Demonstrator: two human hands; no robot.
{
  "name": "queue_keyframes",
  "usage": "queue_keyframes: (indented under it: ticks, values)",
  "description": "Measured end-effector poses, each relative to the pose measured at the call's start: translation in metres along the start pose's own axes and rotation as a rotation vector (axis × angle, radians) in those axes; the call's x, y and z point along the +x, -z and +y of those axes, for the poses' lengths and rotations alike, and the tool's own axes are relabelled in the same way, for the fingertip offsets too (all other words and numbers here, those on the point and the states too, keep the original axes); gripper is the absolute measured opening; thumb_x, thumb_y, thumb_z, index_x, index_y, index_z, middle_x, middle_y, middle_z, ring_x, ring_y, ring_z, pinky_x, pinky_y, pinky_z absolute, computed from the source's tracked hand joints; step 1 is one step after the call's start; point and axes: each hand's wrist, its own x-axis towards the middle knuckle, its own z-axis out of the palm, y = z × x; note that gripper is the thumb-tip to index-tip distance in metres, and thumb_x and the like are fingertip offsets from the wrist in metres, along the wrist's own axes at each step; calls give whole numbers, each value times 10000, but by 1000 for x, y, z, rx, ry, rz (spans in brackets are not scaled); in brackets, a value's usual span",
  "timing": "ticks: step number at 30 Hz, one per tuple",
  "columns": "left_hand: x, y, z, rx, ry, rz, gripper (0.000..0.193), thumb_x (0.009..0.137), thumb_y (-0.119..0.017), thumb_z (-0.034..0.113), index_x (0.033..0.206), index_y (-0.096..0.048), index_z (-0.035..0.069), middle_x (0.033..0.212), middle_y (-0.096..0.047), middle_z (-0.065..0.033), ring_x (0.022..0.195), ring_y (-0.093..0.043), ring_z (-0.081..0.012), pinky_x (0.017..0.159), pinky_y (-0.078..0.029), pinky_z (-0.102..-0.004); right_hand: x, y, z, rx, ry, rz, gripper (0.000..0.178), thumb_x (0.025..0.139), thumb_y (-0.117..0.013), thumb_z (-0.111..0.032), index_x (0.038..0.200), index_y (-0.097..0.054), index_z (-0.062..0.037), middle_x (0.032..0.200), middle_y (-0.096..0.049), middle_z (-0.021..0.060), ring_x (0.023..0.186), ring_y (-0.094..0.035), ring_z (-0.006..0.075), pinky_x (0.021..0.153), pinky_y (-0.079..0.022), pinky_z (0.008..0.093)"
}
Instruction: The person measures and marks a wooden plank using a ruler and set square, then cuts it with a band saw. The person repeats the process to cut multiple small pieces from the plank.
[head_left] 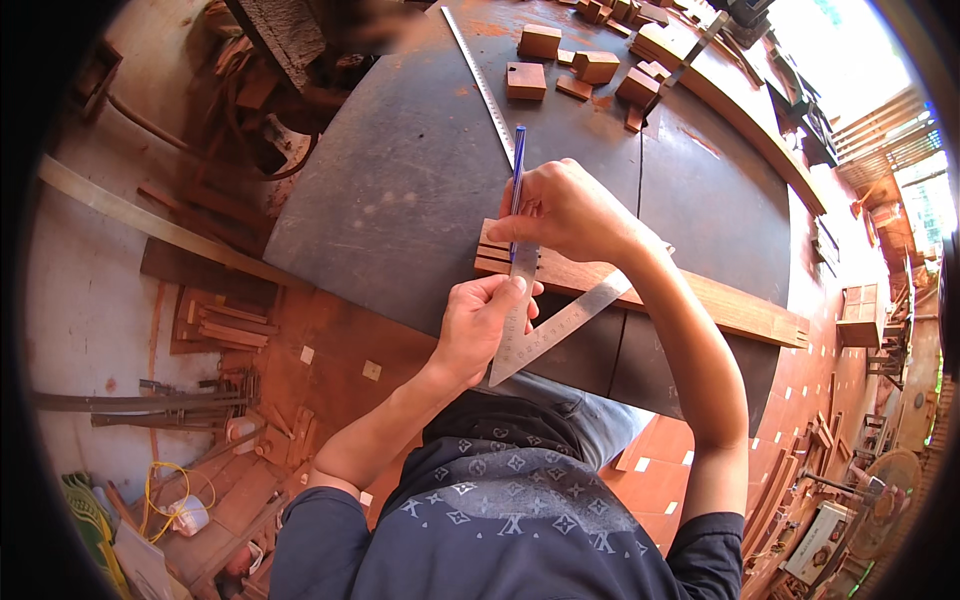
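Note:
A long brown wooden bar (700, 298) lies across the front of the dark worktable, with dark slots cut near its left end. Across that end rests a metal square (575, 318), its two graduated arms meeting in a V close to my body. My left hand (474, 326) pinches one arm of it, thumb on top. In my right hand (562, 208) a blue pen (519, 150) stands nearly upright, its lower end down at the bar beside the square's edge. The pen's tip is hard to make out. Beyond my right hand lies a long steel ruler (480, 85), partly hidden by it.
Several wooden blocks (526, 81) sit at the far side of the dark worktable (370, 190). A long plank (740, 120) runs along its far right edge. Dark machinery (275, 140) stands at the far left. Wood offcuts (235, 325) and a fan (890, 490) are around the floor.

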Motion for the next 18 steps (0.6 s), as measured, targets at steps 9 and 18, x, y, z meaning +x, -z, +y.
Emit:
queue_keyframes:
  ticks: [9,18]
  values:
    - [0,0,0,7,-9,-2,309,1112,-658,265,1130,-757,-27,866,-721,-42,744,-659,-93,723,-561,-260,0,0,-2,-43,27,40,322,894,-897,-301,912,-814,9,667,-696,161,562,-616,274,595,-504,402]
    - [0,0,2,18,7,8,309,1112,-653,259,1127,-757,-32,863,-715,-47,759,-657,-98,738,-562,-269,0,-1,0,-14,-1,57,317,889,-897,-289,896,-811,17,674,-709,164,579,-665,279,611,-531,402]
